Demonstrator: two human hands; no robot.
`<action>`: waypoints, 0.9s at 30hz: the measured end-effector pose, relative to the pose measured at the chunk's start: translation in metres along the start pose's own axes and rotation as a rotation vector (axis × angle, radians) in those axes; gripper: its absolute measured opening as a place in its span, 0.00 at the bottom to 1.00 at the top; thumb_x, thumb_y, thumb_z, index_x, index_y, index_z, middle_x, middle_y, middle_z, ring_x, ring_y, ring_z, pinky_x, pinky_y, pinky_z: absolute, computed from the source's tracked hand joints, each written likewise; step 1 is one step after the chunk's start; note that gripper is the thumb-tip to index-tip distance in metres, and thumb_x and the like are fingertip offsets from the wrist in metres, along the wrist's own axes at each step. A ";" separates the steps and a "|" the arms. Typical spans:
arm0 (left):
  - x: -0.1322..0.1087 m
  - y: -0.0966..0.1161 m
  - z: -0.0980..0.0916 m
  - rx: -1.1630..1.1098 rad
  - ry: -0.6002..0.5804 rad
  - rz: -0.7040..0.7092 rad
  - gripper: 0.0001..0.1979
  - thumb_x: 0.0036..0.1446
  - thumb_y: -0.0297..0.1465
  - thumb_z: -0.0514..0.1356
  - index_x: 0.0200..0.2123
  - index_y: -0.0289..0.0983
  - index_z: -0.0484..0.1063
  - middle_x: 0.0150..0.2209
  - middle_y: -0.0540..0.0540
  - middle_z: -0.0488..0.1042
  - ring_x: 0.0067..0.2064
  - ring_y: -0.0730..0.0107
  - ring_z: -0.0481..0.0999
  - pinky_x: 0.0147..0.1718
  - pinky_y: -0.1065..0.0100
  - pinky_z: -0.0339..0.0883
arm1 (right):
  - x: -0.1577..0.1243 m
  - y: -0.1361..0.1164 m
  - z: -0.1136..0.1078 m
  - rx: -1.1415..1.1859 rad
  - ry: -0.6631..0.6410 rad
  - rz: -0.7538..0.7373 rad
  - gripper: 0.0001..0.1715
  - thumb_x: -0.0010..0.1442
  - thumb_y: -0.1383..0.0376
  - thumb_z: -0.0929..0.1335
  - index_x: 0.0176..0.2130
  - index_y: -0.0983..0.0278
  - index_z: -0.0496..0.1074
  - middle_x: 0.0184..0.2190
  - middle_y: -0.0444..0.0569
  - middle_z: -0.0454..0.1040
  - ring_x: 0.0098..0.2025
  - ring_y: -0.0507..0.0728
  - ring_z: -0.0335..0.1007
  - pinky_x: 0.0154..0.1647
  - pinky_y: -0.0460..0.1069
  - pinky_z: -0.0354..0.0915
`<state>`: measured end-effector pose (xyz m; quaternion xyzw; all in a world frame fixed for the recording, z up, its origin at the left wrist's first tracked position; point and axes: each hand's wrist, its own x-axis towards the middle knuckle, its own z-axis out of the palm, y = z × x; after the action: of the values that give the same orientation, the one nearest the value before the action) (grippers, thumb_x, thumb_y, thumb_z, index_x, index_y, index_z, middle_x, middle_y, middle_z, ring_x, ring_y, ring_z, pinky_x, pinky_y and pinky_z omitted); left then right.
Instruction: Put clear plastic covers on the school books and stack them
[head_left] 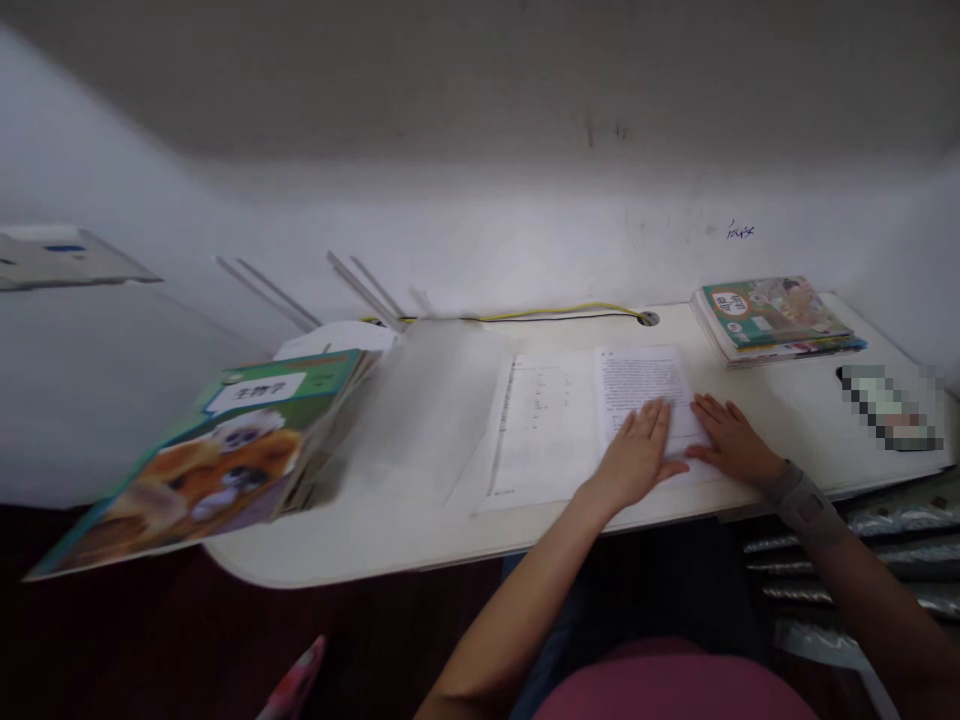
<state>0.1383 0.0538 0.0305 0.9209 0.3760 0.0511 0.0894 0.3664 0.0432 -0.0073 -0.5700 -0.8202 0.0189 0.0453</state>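
Note:
An open book (547, 440) with printed pages lies on the white desk. My left hand (636, 448) rests flat on its right page (637, 375), fingers stretched towards the top. At that page's right edge, my right hand (731, 440) lies with its fingers extended and apart, touching the paper. Neither hand grips anything. A translucent sheet (420, 420), blurred in places, spreads over the desk left of the book. I cannot tell whether it is joined to the book.
Several books lie stacked at the desk's left, a green biology textbook (247, 440) on top. Another book stack (772, 310) sits at the back right, near a pixelated phone-shaped object (889, 408). Behind them, a white router (337, 340) with antennas and a yellow cable (555, 312) border the wall.

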 end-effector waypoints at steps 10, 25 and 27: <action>-0.095 -0.098 0.006 0.048 0.232 -0.574 0.40 0.59 0.52 0.41 0.62 0.24 0.49 0.63 0.26 0.51 0.64 0.42 0.48 0.58 0.45 0.50 | 0.007 -0.094 -0.022 -0.080 0.173 -0.169 0.28 0.64 0.58 0.59 0.60 0.66 0.58 0.64 0.60 0.52 0.65 0.65 0.46 0.62 0.60 0.46; -0.136 -0.122 0.004 -0.295 0.428 -0.589 0.33 0.62 0.44 0.43 0.63 0.30 0.48 0.63 0.32 0.52 0.64 0.51 0.52 0.59 0.49 0.53 | 0.017 -0.126 -0.006 -0.070 0.138 -0.094 0.34 0.61 0.51 0.62 0.59 0.69 0.60 0.60 0.67 0.58 0.61 0.68 0.54 0.59 0.60 0.54; -0.136 -0.122 0.005 -0.288 0.430 -0.577 0.32 0.62 0.43 0.44 0.63 0.31 0.48 0.63 0.32 0.53 0.64 0.51 0.52 0.59 0.48 0.53 | 0.017 -0.125 -0.006 -0.075 0.140 -0.102 0.34 0.61 0.52 0.62 0.59 0.70 0.61 0.59 0.68 0.59 0.61 0.67 0.54 0.60 0.61 0.52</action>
<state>-0.0408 0.0436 -0.0030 0.7237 0.6186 0.2680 0.1475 0.2447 0.0151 0.0099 -0.5285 -0.8432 -0.0541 0.0820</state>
